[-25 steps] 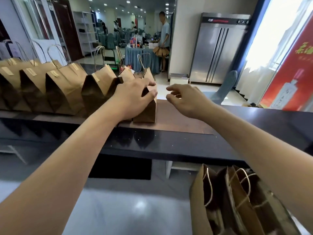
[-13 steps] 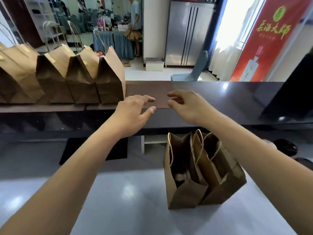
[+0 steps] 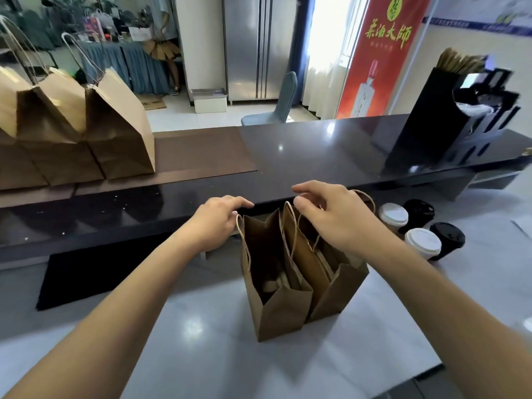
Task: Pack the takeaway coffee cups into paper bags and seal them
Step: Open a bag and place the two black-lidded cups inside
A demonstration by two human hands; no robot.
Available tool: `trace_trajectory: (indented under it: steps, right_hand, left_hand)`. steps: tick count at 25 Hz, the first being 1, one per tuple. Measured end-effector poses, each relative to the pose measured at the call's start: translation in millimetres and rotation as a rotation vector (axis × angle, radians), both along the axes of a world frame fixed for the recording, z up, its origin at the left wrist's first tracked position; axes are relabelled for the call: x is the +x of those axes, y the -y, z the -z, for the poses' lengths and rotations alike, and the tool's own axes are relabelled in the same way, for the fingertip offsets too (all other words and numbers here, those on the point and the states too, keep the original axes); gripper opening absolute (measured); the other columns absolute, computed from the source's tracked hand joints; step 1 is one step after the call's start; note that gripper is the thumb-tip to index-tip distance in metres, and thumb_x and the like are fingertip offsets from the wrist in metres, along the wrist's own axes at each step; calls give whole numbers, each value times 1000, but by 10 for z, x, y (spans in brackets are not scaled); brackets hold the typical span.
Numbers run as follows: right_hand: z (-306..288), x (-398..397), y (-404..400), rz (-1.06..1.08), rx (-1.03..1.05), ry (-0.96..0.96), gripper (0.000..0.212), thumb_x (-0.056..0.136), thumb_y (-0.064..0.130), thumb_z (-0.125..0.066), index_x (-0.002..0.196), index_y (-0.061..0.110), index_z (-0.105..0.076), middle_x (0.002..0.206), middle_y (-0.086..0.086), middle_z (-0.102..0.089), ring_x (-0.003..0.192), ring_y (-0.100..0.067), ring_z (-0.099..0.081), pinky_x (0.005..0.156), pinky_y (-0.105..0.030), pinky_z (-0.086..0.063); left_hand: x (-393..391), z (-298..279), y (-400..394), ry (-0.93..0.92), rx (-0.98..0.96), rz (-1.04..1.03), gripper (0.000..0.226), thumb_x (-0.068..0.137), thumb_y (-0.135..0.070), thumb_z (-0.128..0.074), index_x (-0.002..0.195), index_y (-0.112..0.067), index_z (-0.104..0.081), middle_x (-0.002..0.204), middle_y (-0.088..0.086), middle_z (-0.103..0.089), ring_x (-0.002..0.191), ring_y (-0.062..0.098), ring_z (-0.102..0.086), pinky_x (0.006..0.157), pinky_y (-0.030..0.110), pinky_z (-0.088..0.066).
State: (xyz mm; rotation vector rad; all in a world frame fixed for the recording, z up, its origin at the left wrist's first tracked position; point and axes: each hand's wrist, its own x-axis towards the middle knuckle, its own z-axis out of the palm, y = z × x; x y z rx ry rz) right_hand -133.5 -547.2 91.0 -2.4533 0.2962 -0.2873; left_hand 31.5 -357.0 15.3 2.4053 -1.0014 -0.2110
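left hand (image 3: pixel 214 223): forearm outstretched, palm down, fingers loosely curled, holding nothing.
right hand (image 3: pixel 331 214): forearm outstretched, palm down, fingers bent, grip unclear.

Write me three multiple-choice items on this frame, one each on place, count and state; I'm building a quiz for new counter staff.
1. Where do the coffee cups stand?
A. right of the open bags
B. on the dark counter
C. inside the sealed bags

2. How many cup lids show?
A. two
B. four
C. six

3. The two bags under the hands are:
A. sealed
B. lying flat
C. open-topped

Answers: 1 A, they sit on the pale worktop to the right. 2 B, two white, two black. 3 C, both mouths gape, unlike the sealed bags on the counter.
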Motion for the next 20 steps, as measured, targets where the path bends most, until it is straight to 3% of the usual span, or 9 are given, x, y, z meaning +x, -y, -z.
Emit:
trace_trajectory:
  steps: [3,6,9,13,15,20]
  right_hand:
    - [90,-137,-47,65,5,-6,33,104,38,-53,135,32,-61,113,17,-67,101,2,-59,79,-3,-39]
    - [160,-276,-145,134,1,13,27,103,37,-54,127,32,-67,109,18,-69,101,0,-62,86,-13,-46]
    - [250,-396,-294,191,-43,4,22,102,36,-55,118,33,-70,104,16,-67,92,2,-59,76,-10,-42]
    - [399,-511,-541,242,-80,-47,22,103,38,-53,115,31,-71,101,14,-59,90,1,-55,70,-8,-35]
    - [504,-548,-675,257,-69,-95,23,103,39,-52,112,30,-72,100,13,-56,90,-2,-56,71,-9,-38]
    - [833,-589,-990,354,-119,-339,32,103,51,-46,119,33,-67,116,4,-50,97,-13,-58,85,-32,-54]
  left_hand:
    - [50,155,19,-48,-3,48,44,100,-2,-44,125,-31,-67,135,-2,-60,122,21,-56,106,41,-44]
    - [80,249,40,-58,16,99,40,100,-3,-46,119,-28,-71,136,-1,-59,121,21,-58,105,33,-44]
    - [92,296,27,-47,20,124,34,100,-4,-50,117,-21,-73,134,-1,-57,115,21,-59,98,24,-41]
    - [151,331,-36,0,-1,161,35,97,-2,-53,115,-22,-76,125,4,-57,109,27,-59,100,42,-48]
    - [186,334,-72,19,28,172,39,96,0,-53,113,-25,-77,119,5,-55,109,30,-56,99,44,-47]
    - [194,313,-228,-39,33,202,30,99,-13,-53,109,-30,-76,109,1,-51,100,20,-57,94,31,-45]
